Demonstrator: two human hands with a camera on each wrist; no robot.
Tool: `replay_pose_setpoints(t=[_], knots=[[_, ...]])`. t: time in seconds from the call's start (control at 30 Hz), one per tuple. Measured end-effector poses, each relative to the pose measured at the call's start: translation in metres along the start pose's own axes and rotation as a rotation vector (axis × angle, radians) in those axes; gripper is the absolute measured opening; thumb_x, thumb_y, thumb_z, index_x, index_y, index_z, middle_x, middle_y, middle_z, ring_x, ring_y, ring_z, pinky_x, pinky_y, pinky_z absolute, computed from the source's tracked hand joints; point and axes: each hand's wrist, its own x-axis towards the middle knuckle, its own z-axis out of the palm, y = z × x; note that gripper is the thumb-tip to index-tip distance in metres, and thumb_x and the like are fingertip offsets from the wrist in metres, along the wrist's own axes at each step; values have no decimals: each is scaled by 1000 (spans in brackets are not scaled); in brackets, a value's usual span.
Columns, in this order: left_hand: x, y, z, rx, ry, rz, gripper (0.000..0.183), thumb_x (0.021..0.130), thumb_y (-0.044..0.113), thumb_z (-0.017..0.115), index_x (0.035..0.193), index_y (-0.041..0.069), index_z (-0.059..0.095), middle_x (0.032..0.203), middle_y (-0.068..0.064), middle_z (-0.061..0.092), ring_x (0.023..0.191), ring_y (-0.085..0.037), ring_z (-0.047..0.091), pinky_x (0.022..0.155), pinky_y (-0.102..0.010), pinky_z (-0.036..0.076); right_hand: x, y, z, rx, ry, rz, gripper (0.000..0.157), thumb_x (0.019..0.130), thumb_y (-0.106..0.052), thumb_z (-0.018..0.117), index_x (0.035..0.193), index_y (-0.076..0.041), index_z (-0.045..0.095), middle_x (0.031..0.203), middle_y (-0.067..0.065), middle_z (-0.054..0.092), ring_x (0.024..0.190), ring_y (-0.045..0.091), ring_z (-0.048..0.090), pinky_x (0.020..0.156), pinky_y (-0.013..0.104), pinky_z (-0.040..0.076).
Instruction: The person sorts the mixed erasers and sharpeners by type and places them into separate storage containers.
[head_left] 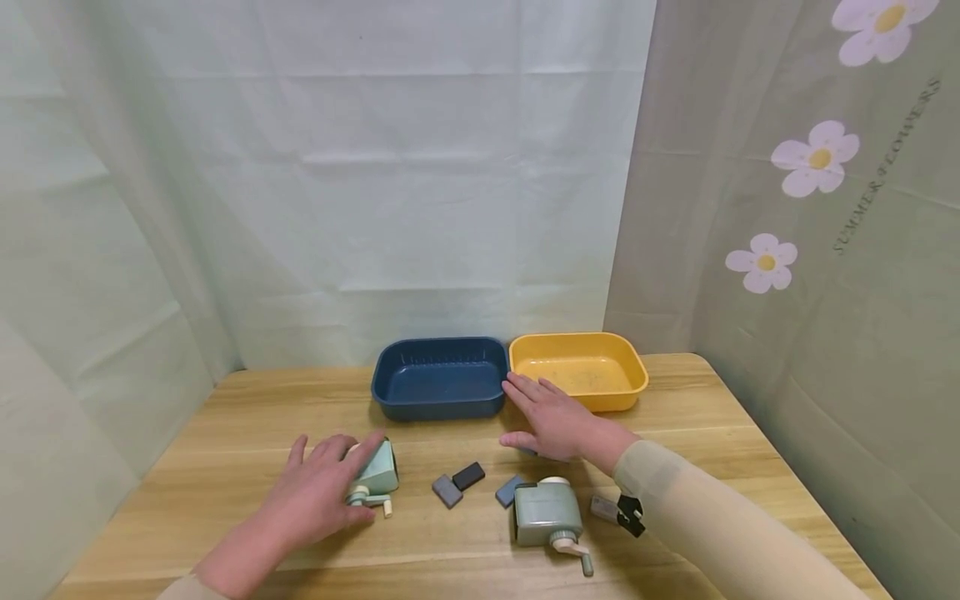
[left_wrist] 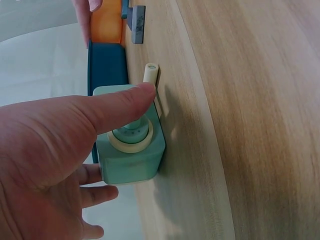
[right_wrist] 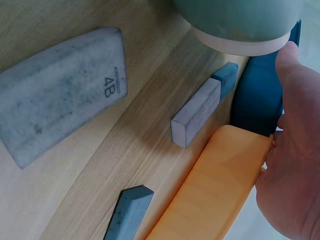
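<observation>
My left hand is spread around a pale green crank pencil sharpener, its index finger over the top. In the left wrist view the thumb lies across the crank side, and the other fingers stretch out behind. My right hand reaches out with straight fingers at the near rims of a navy tray and a yellow tray. A blue eraser shows partly beneath this hand. Nearer to me stands a second, grey-green crank pencil sharpener.
Between the sharpeners lie a grey eraser, a black eraser and a blue eraser. Beside the right sleeve are a grey eraser marked 4B and a black piece. Hanging curtains border the wooden table.
</observation>
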Motion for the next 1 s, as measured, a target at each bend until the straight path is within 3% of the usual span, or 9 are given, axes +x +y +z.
replay_pose_setpoints(t=[0.3, 0.73, 1.0], knots=[[-1, 1, 1, 20, 30, 12, 104, 73, 48, 104, 161, 17, 59, 133, -20, 65, 124, -42, 64, 116, -85, 25, 0, -1, 0, 7, 7, -4, 93, 111, -64, 54, 175, -2, 26, 182, 19, 21, 168, 33, 21, 134, 56, 17], [4, 5, 3, 15, 128, 16, 96, 72, 46, 104, 155, 16, 64, 126, -21, 67, 117, -41, 66, 116, -84, 26, 0, -2, 0, 22, 10, 8, 93, 111, -63, 55, 175, -3, 27, 182, 17, 21, 168, 32, 20, 135, 54, 14], [10, 10, -4, 2, 195, 35, 97, 73, 45, 104, 156, 17, 63, 127, -21, 68, 117, -42, 66, 116, -84, 27, 1, 0, 2, -10, 9, 7, 95, 111, -67, 52, 175, -3, 25, 182, 18, 20, 168, 31, 20, 134, 56, 18]])
